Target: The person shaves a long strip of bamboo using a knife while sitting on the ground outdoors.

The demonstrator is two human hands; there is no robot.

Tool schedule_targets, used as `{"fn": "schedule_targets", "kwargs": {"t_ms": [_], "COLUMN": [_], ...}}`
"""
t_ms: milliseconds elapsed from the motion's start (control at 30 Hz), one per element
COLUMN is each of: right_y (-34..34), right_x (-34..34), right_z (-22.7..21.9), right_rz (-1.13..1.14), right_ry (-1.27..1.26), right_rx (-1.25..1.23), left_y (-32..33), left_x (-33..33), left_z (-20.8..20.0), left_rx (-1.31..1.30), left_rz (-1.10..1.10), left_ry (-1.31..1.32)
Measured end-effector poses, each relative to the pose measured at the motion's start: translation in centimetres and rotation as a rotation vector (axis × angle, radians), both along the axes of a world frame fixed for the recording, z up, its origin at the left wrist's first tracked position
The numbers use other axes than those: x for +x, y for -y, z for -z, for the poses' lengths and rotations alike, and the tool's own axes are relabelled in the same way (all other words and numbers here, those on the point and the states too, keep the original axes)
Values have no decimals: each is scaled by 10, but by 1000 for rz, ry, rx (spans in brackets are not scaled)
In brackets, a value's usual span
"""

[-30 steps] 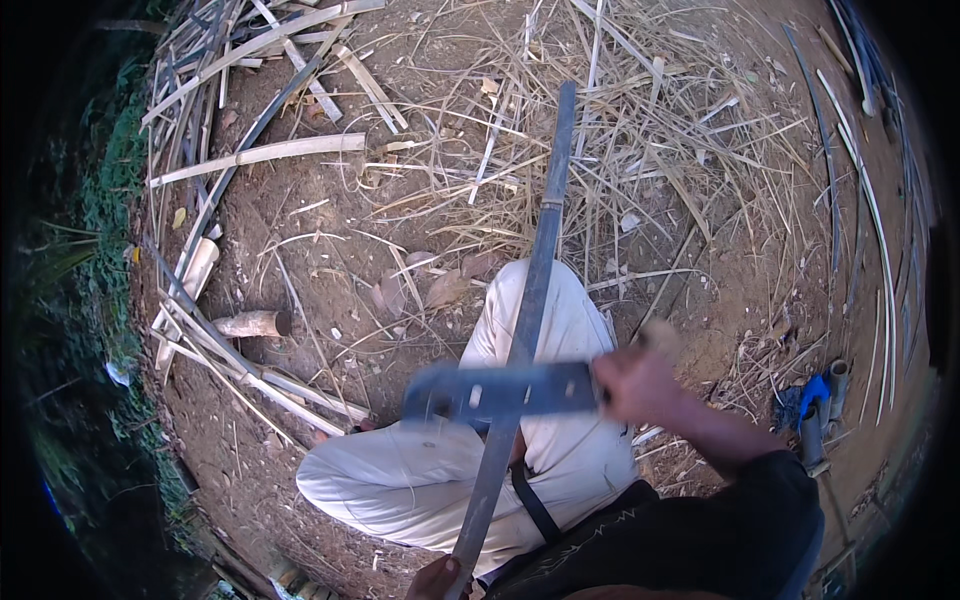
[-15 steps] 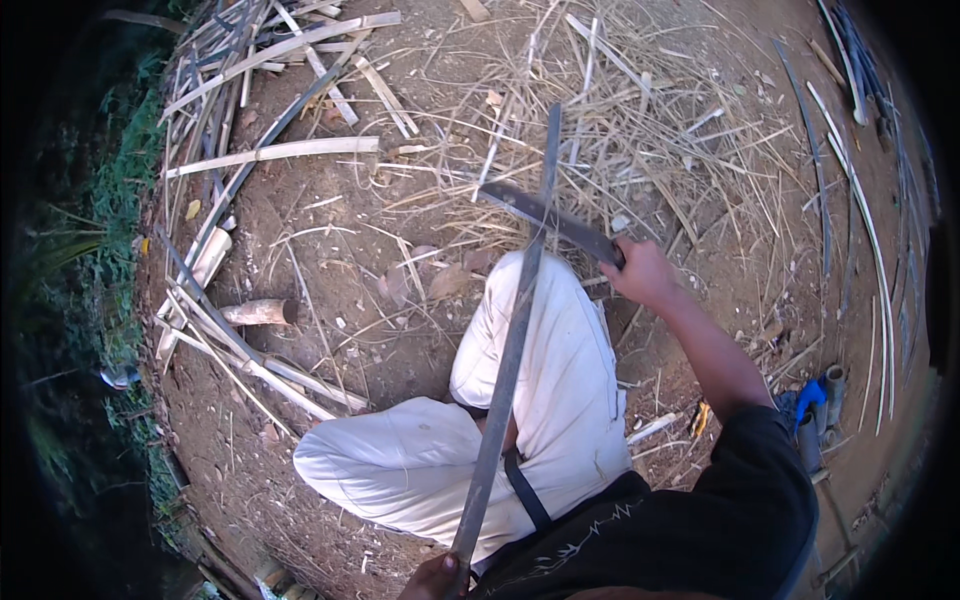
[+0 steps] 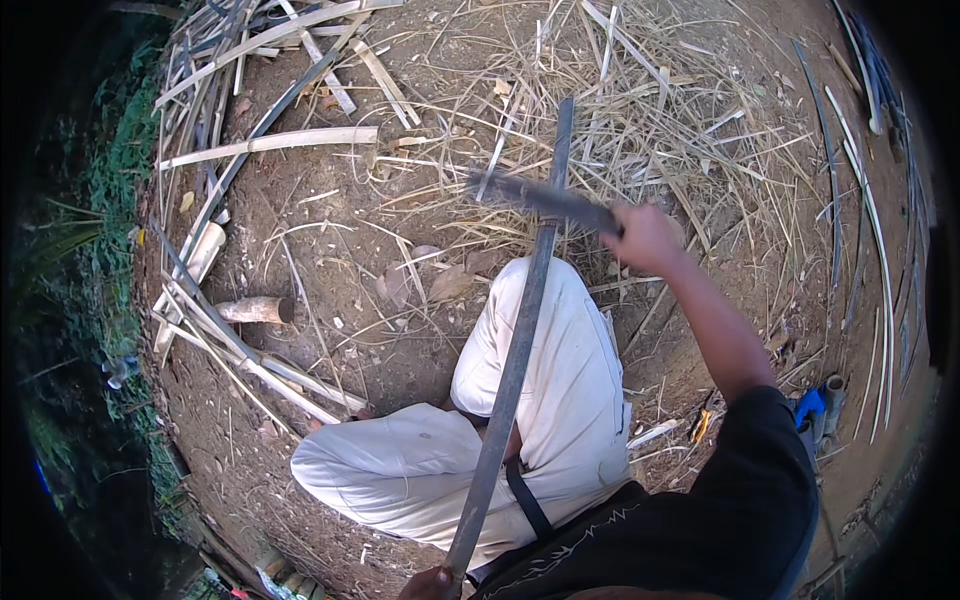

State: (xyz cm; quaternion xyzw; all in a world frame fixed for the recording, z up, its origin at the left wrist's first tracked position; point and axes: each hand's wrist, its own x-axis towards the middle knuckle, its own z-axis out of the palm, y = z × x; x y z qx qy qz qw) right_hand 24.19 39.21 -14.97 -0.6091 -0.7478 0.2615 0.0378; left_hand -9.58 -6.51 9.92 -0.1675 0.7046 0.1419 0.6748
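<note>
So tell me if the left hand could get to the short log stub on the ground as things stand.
Probably not without letting go: the left hand grips the near end of the long strip at the lap, and the log stub lies well off to the left, beyond the bent knee. Bare dirt lies between.

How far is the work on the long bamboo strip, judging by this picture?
Done: split bamboo slats and dry shavings already litter the ground. In hand: the left hand holds the long grey bamboo strip at its near end, and the right hand swings a dark blade across its far part. Left: the strip looks whole.
</note>
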Motion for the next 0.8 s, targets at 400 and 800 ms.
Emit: {"fn": "schedule_targets", "kwargs": {"t_ms": [400,800], "right_y": [-111,47], "right_x": [1,-30], "right_z": [63,-35], "right_rz": [271,-237], "right_ry": [77,45], "right_rx": [-81,-86], "left_y": [9,-32], "left_x": [-20,2], "left_z": [-4,7], "left_rx": [1,281], "left_rz": [38,311], "left_ry": [-54,-114]}}
